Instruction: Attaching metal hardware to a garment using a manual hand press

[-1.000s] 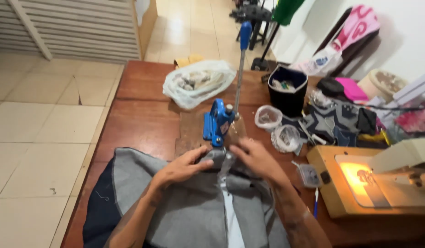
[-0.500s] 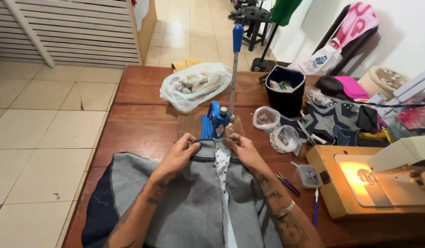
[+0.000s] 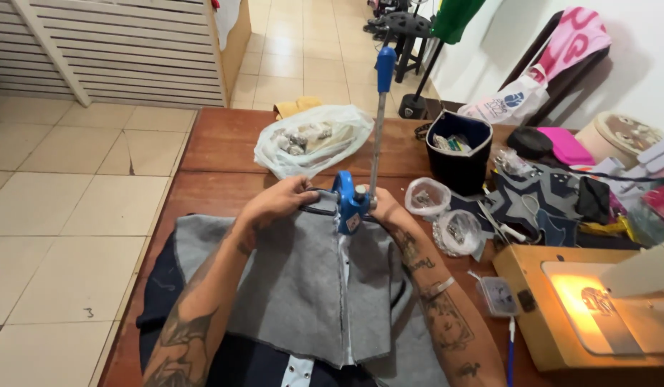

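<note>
I am seating the edge of the grey garment [image 3: 303, 279], spread near me on the wooden table [image 3: 217, 150], under the blue hand press [image 3: 350, 204]; my left hand [image 3: 274, 204] pinches the fabric, my right hand [image 3: 386, 211] grips it by the press. Next, I judge, one hand must free itself for the lever. A clear plastic bag [image 3: 310, 140] lies far left, a dark bin [image 3: 457, 150] far right.

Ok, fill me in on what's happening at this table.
A person holds a grey garment flat on the wooden table, both hands at its top edge. The left hand and right hand sit on either side of a blue hand press, its long lever standing upright. Beside it lie clear bags of small metal parts.
</note>
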